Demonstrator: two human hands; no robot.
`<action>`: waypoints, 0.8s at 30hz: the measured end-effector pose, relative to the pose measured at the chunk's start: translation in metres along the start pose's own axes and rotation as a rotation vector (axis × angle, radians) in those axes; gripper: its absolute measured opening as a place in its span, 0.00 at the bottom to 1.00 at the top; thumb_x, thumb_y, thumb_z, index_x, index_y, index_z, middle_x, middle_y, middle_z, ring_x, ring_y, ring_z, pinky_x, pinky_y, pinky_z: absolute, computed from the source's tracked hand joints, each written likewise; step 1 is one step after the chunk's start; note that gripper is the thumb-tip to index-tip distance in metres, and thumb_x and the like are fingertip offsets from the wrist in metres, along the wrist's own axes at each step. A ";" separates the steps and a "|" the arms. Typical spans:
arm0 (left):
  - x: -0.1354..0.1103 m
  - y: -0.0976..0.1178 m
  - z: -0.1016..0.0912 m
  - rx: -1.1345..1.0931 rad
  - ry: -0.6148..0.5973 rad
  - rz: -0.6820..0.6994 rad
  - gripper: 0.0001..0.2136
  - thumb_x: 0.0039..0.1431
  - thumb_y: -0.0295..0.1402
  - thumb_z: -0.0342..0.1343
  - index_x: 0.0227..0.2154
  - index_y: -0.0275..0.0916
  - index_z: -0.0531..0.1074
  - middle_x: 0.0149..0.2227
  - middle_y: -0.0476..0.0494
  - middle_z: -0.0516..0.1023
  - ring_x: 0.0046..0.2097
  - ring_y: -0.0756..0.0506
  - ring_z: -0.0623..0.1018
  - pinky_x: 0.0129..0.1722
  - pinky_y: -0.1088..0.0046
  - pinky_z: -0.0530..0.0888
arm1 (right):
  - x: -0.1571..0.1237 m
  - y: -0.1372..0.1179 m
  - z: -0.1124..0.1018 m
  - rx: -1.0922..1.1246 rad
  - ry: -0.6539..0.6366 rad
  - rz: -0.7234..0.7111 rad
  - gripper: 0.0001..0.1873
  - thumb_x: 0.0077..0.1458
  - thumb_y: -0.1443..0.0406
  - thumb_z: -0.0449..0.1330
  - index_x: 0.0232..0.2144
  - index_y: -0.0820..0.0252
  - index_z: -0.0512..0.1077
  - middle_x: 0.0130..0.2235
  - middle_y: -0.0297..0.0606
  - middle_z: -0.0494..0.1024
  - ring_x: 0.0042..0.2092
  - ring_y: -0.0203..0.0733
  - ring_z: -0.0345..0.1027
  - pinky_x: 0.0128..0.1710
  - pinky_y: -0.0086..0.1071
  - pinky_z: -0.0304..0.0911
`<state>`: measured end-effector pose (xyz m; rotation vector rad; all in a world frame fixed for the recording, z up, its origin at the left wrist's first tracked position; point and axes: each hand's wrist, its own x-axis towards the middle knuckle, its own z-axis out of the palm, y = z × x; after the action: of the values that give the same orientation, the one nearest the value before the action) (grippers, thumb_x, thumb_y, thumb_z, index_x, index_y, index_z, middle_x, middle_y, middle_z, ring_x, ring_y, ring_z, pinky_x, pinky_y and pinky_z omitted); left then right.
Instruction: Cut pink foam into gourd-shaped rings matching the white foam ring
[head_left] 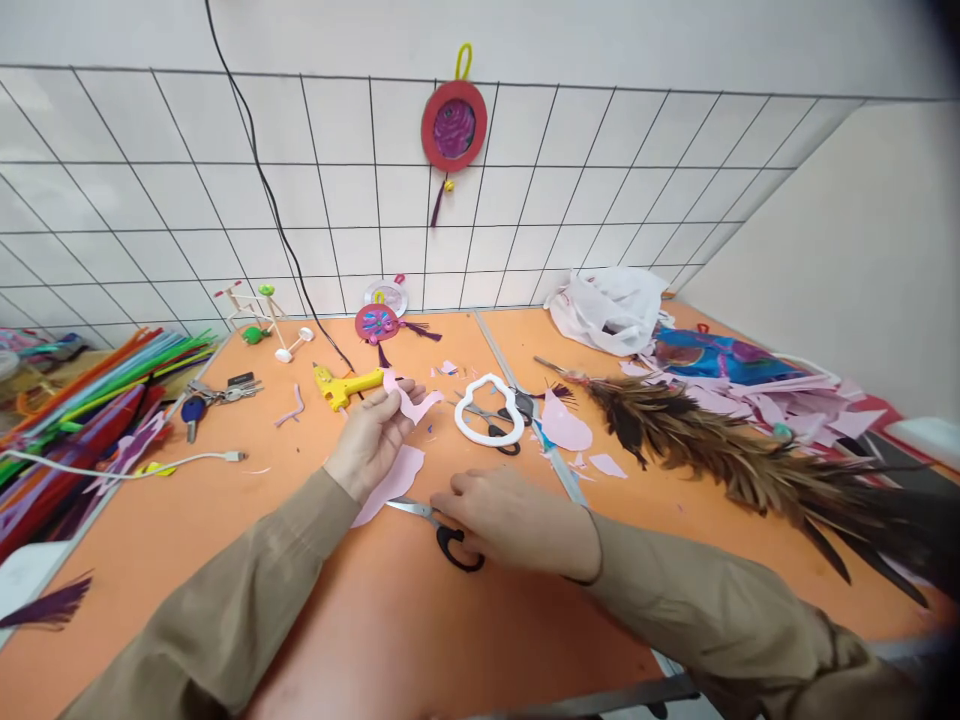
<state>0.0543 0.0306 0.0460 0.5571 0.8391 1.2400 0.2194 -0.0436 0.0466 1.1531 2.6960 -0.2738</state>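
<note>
In the head view my left hand (375,435) is closed on a curved scrap of pink paper (412,405), pinched between thumb and fingers. A larger pink paper piece (394,487) lies on the table just under that hand. My right hand (517,520) is palm down, its fingers curled over black-handled scissors (456,550), whose blades point left toward the larger paper. The fingers hide part of the handles. Beyond my hands lies a white cloud-shaped frame (489,437), overlapping a second pair of scissors (501,432).
A yellow glue gun (349,385) lies behind my left hand. A feather bunch (720,460), pink paper scraps (795,405) and a white plastic bag (607,305) occupy the right. Keys (225,392), a white cable (187,460) and coloured pipe cleaners (112,400) are left.
</note>
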 end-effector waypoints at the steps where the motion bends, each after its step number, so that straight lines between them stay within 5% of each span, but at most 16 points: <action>1: 0.000 -0.001 0.000 -0.015 -0.009 0.008 0.13 0.63 0.21 0.49 0.28 0.33 0.78 0.36 0.41 0.81 0.42 0.48 0.80 0.44 0.74 0.76 | 0.001 0.001 0.002 0.000 0.014 -0.004 0.10 0.55 0.63 0.60 0.40 0.61 0.73 0.36 0.42 0.76 0.32 0.42 0.68 0.23 0.33 0.38; 6: -0.002 -0.011 -0.002 -0.046 -0.059 0.057 0.03 0.55 0.25 0.62 0.32 0.34 0.80 0.34 0.45 0.80 0.35 0.51 0.77 0.35 0.78 0.75 | 0.005 0.004 0.004 0.010 0.009 -0.048 0.11 0.54 0.61 0.61 0.38 0.61 0.73 0.35 0.42 0.75 0.31 0.42 0.67 0.22 0.34 0.37; 12: -0.003 -0.015 -0.006 -0.037 -0.028 0.015 0.07 0.51 0.27 0.66 0.34 0.36 0.80 0.30 0.48 0.79 0.26 0.55 0.73 0.26 0.83 0.72 | -0.003 0.016 -0.015 0.182 0.033 -0.121 0.08 0.50 0.65 0.63 0.35 0.60 0.76 0.34 0.40 0.77 0.29 0.39 0.67 0.23 0.32 0.47; 17: -0.004 -0.010 -0.006 -0.031 0.050 0.006 0.05 0.54 0.25 0.63 0.34 0.36 0.81 0.32 0.46 0.82 0.29 0.54 0.78 0.33 0.81 0.78 | -0.003 0.041 -0.024 0.701 -0.047 -0.420 0.17 0.46 0.73 0.61 0.41 0.57 0.76 0.34 0.33 0.79 0.32 0.35 0.69 0.31 0.25 0.63; 21: -0.006 -0.010 -0.004 -0.048 0.044 -0.027 0.04 0.54 0.23 0.61 0.30 0.35 0.80 0.32 0.46 0.82 0.33 0.53 0.81 0.38 0.81 0.79 | 0.004 0.055 -0.018 1.112 -0.134 -0.453 0.15 0.53 0.66 0.60 0.45 0.58 0.76 0.37 0.38 0.80 0.35 0.36 0.72 0.31 0.26 0.65; 24: -0.008 -0.010 -0.003 -0.028 0.035 -0.038 0.05 0.51 0.21 0.63 0.31 0.35 0.80 0.34 0.46 0.83 0.35 0.53 0.81 0.41 0.82 0.77 | 0.010 0.058 -0.008 1.354 -0.144 -0.501 0.24 0.52 0.59 0.65 0.51 0.60 0.72 0.38 0.40 0.78 0.37 0.38 0.72 0.36 0.29 0.67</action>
<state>0.0571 0.0202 0.0383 0.4957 0.8568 1.2278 0.2544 0.0047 0.0461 0.4715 2.4247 -2.3374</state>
